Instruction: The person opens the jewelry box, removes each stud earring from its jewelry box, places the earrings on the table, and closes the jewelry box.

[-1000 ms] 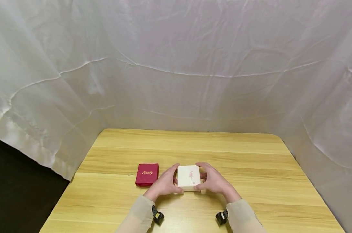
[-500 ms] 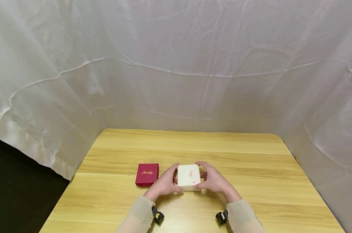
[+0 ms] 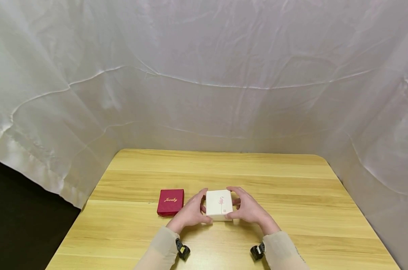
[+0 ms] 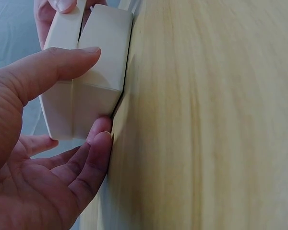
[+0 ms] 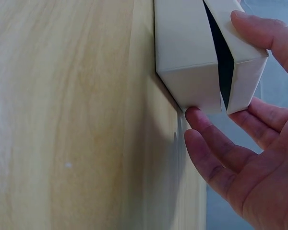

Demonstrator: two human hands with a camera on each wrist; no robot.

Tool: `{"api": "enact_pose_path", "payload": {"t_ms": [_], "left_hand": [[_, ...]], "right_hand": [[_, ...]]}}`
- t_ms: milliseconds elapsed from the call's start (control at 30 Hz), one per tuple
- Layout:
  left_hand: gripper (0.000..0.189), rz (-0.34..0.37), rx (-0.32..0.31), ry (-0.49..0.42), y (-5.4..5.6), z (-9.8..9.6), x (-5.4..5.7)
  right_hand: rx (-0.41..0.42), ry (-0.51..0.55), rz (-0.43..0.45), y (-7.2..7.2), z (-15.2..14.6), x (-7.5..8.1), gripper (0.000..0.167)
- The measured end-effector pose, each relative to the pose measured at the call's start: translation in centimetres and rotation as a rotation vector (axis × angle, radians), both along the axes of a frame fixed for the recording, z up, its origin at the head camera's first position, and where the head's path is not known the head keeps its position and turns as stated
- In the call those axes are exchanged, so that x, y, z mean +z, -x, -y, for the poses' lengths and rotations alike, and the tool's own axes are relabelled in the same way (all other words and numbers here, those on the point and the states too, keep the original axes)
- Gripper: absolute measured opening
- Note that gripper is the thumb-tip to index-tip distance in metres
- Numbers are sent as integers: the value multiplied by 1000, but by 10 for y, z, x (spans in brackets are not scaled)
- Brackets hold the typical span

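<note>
In the head view, a white box [image 3: 213,204] with a pink flower print sits on the wooden bench [image 3: 274,180], between the person's two hands. The left hand [image 3: 191,212] holds its left side, the right hand [image 3: 247,208] its right, each partly open to the width of the box, thumb toward the person. A red box [image 3: 170,206] lettered "Jewelry" lies beside the left hand, apart from the white one.

In the left wrist view, the left thumb [image 4: 62,64] lies across the front, over the lid [image 4: 62,33] and onto the base [image 4: 108,33], while two bent fingers touch the base's lower corner, close to the bench. The seam looks nearly closed at this side and widens toward the far one.

In the right wrist view, the right thumb [image 5: 259,28] presses on the front of the lid; fingertips meet the lid's edge and the base's bottom corner. A dark wedge shows between lid and base, so the lid tilts up on the right.

The step in hand appears to be prising off the lid. The next move probably calls for steadying the base with the left hand while the right raises the lid evenly.
</note>
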State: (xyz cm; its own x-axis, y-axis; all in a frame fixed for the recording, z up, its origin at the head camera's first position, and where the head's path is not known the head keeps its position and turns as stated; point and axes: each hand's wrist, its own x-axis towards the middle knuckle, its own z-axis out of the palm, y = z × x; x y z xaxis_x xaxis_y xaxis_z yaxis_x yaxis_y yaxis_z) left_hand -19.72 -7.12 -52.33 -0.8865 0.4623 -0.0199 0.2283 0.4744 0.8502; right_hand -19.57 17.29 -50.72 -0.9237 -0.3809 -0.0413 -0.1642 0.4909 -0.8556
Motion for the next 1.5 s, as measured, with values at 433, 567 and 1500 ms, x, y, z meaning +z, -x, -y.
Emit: {"api": "enact_pose_path", "payload": {"t_ms": [433, 567, 1500], "left_hand": [[110, 5, 3, 1, 0, 0, -1], [109, -2, 3, 4, 0, 0, -2], [98, -69, 22, 74, -2, -3, -2]], "right_hand": [[-4, -4, -8, 1, -2, 2, 96], [-7, -12, -14, 1, -2, 3, 96], [-131, 4, 16, 26, -48, 22, 99]]}}
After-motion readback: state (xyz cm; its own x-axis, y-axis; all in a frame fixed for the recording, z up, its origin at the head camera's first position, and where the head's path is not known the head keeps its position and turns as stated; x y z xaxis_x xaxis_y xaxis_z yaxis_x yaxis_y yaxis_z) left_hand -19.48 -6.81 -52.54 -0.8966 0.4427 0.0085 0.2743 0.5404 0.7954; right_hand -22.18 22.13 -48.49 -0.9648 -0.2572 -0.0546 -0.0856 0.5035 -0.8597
